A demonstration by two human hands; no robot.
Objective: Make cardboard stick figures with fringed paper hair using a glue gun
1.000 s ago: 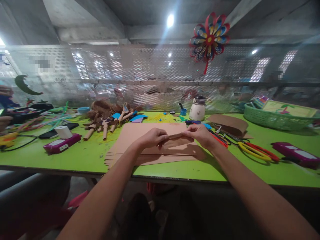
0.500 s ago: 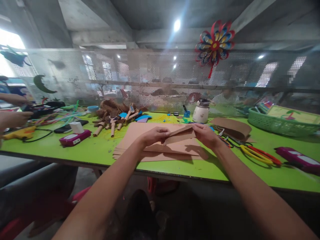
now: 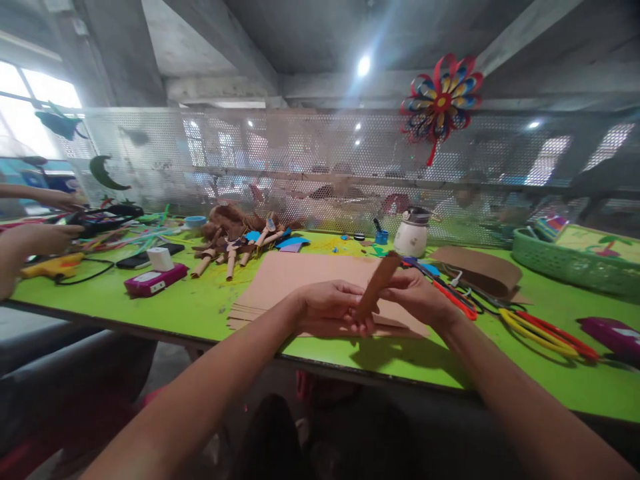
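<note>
A small folded piece of brown paper (image 3: 377, 283) is held tilted between both hands, its upper end leaning to the right. My left hand (image 3: 337, 303) grips its lower end, fingers pointing right. My right hand (image 3: 413, 293) pinches it from the right side. Beneath the hands, a stack of large brown paper sheets (image 3: 285, 277) lies on the green table (image 3: 200, 313). Right of the stack are red-handled scissors (image 3: 457, 299), partly hidden by my right hand and wrist.
Rolled paper figures (image 3: 231, 257), a purple device (image 3: 156, 280) and a yellow glue gun (image 3: 55, 267) lie leftward, near another person's hands. A white jar (image 3: 411, 237), curved brown paper (image 3: 477, 267), yellow-handled tool (image 3: 537, 337) and green basket (image 3: 575, 263) are rightward.
The small paper has turned from nearly level to steeply tilted. Both hands have moved lower in view and closer together. The red handles beside my right hand have come into view.
</note>
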